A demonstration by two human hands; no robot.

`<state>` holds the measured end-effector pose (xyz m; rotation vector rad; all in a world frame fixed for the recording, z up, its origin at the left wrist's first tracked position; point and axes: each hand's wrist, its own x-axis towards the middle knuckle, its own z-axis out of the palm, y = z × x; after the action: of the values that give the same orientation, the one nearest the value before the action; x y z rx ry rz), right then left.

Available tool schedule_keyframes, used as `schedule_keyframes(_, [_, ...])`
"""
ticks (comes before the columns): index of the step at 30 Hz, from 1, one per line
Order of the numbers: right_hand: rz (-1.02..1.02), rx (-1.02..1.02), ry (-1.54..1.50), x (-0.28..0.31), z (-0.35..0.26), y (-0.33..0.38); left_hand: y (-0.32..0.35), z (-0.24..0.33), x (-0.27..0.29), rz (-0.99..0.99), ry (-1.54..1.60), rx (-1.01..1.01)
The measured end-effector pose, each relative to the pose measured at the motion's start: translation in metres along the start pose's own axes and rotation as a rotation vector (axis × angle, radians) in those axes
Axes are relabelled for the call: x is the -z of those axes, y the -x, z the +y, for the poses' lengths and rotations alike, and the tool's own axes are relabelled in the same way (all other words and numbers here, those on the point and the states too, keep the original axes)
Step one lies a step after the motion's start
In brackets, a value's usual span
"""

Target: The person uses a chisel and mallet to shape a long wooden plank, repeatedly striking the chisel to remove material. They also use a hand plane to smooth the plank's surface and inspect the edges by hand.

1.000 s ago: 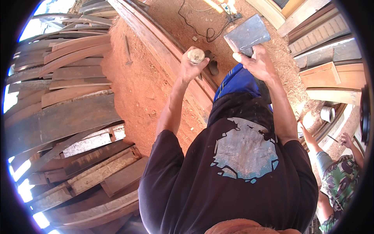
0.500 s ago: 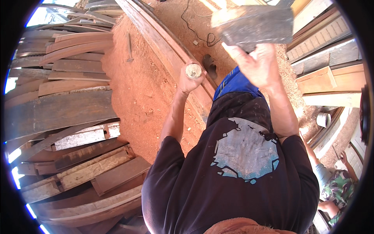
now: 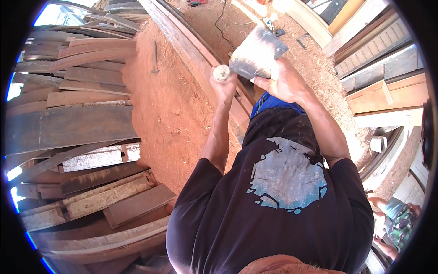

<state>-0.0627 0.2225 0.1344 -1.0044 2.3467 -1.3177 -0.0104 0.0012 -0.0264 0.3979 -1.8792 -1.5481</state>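
Right hand, upper centre of the head view, grips a grey flat-sided metal mallet head, now swung down onto the round pale wooden chisel handle clenched in the left hand, mid-strike over the long curved wooden beam.

Timber yard clutter on red earth

Curved planks stack up on the left; a black cable snakes over sawdust, a metal tin rests by pale boards.
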Motion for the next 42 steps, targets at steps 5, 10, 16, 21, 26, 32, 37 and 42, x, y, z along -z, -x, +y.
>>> schedule_keyframes(5, [0.114,0.055,-0.228,0.040,-0.024,0.015,-0.008,0.026,-0.003,-0.194,0.004,-0.020])
schedule_keyframes(10, [0.238,0.015,-0.331,0.057,-0.034,0.027,0.004,0.030,0.010,-0.444,-0.022,0.174])
schedule_keyframes(16, [0.347,0.075,-0.297,0.068,-0.043,0.032,0.016,0.028,0.014,-0.496,-0.056,0.134])
schedule_keyframes(21, [0.224,0.344,0.109,0.030,-0.010,0.022,0.032,0.034,0.014,-0.608,-0.104,0.119])
schedule_keyframes(26, [-0.234,0.062,0.491,-0.014,0.024,0.020,0.049,0.052,0.008,-0.567,0.027,-0.010])
schedule_keyframes(32, [0.069,0.193,0.091,0.016,0.016,0.025,0.034,0.029,-0.008,-0.166,-0.005,0.078])
schedule_keyframes(37, [0.063,-0.017,0.043,0.059,-0.029,0.033,0.042,0.033,0.011,-0.428,-0.023,0.207])
schedule_keyframes(42, [0.183,0.382,0.193,0.000,0.015,0.034,0.051,0.060,0.007,-0.585,-0.004,0.153])
